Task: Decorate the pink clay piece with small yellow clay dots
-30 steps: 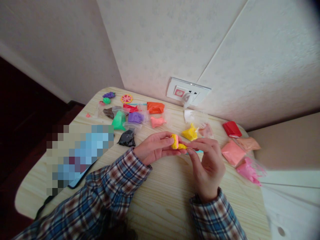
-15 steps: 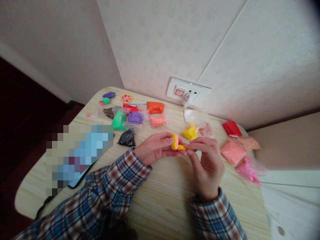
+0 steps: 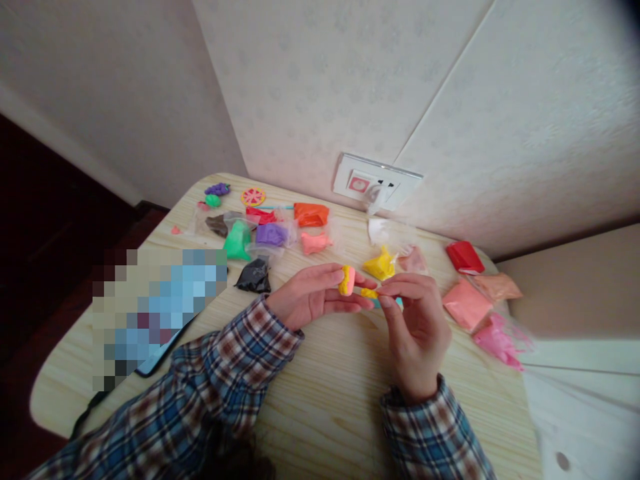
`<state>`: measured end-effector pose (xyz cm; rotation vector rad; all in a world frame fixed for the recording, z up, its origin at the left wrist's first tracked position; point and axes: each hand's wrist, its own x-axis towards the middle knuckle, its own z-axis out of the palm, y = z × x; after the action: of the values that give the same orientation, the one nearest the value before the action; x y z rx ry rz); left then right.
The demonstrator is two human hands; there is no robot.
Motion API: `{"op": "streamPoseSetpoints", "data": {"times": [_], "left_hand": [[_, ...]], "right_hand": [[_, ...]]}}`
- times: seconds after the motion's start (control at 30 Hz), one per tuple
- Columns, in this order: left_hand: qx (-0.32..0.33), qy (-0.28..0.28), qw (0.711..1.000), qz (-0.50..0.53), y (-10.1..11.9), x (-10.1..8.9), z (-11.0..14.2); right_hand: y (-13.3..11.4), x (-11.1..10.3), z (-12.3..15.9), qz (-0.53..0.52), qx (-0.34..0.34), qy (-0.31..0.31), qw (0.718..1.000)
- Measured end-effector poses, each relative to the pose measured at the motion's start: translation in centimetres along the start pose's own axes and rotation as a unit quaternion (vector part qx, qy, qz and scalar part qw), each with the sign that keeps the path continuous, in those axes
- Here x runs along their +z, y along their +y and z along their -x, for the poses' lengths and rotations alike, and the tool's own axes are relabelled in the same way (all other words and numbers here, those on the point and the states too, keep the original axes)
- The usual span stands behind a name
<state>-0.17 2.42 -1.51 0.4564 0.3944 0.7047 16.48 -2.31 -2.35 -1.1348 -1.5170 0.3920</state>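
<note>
Mid-table, just above the top btwn both hands, sits the thing in work: a small pink/yellow block (image 3: pixel 347 281), w/ a yellow bit (image 3: pixel 369 293) just R of it. L hand (image 3: pixel 313 293) has the block pinched, thumb on its near-L side, other fingers behind & below, partly hidden. R hand (image 3: pixel 417 327) grips the bit's R end btwn thumb & fingertips; exact contact too small to tell. Key relation: bit's long axis runs approx L–R, free end twd the block, a narrow gap btwn them as seen; block's long axis runs approx away from the person, pink face twd R hand. L hand is nearest the block, R nearest the bit. Under the fingers, a blue strip (image 3: pixel 385 303) on the table (image 3: pixel 320 400), partly covered. Just beyond: yellow bag (image 3: pixel 381 264), w/ white bag (image 3: pixel 379 232) farther back. Off L: black bag (image 3: pixel 254 275), green bag (image 3: pixel 237 241), purple bag (image 3: pixel 273 235); a phone (image 3: pixel 155 357), mostly blurred, beside L sleeve (image 3: pixel 260 347). Off R: red pack (image 3: pixel 465 258), peach pack (image 3: pixel 468 305), pink bag (image 3: pixel 500 340). Nothing seen btwn bit & block exc. L fingertips, close by & slightly in the way.
</note>
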Motion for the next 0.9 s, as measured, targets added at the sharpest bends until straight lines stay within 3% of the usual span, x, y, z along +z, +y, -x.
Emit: {"op": "streamPoseSetpoints", "data": {"times": [0.4,0.9], "left_hand": [[0.007,0.009,1.0,-0.001,0.05,0.19,0.08],[0.014,0.003,1.0,0.001,0.05,0.12,0.09]], "right_hand": [[0.26,0.08,-0.01,-0.033,0.052,0.029,0.998],[0.02,-0.11,-0.01,-0.041,0.053,-0.011,0.998]]}}
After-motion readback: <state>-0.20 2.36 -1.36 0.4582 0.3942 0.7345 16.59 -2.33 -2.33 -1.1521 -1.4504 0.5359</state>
